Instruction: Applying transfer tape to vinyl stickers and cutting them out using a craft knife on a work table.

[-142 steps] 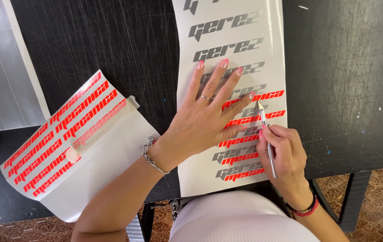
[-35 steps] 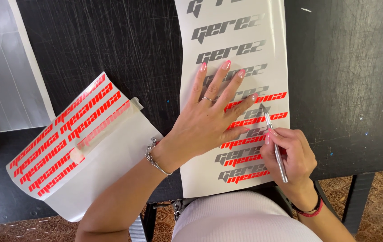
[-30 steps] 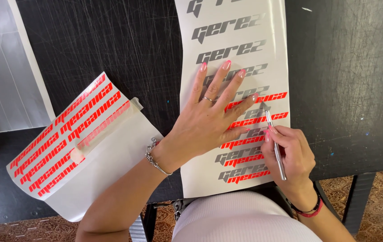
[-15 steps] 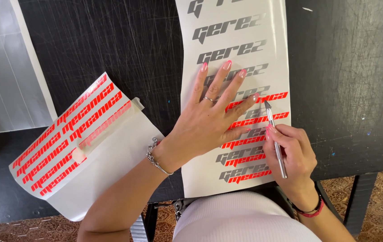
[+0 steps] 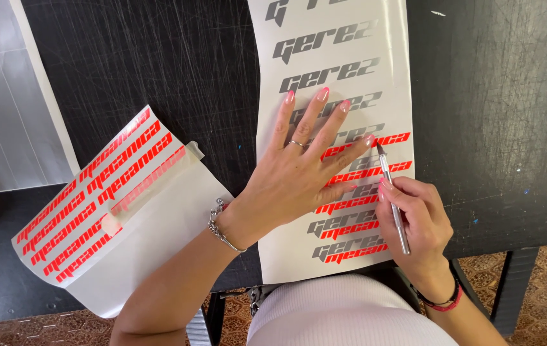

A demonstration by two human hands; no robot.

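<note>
A long white vinyl sticker sheet (image 5: 337, 38) lies on the black table (image 5: 158, 64), printed with grey lettering and, lower down, bright red lettering laid over the grey. My left hand (image 5: 299, 173) presses flat on the sheet with fingers spread. My right hand (image 5: 414, 224) grips a slim silver craft knife (image 5: 394, 202) like a pen. Its tip touches the sheet at a red strip, just beside my left index fingertip.
A second white sheet (image 5: 126, 211) with rows of red lettering lies angled to the left, a tape strip across it. A pale panel (image 5: 4, 96) sits at the far left. The table's front edge and a black leg (image 5: 510, 288) stand over a patterned floor.
My right hand has shifted the knife slightly, its tip staying near the upper red strip. My left hand has kept pressing on the sheet.
</note>
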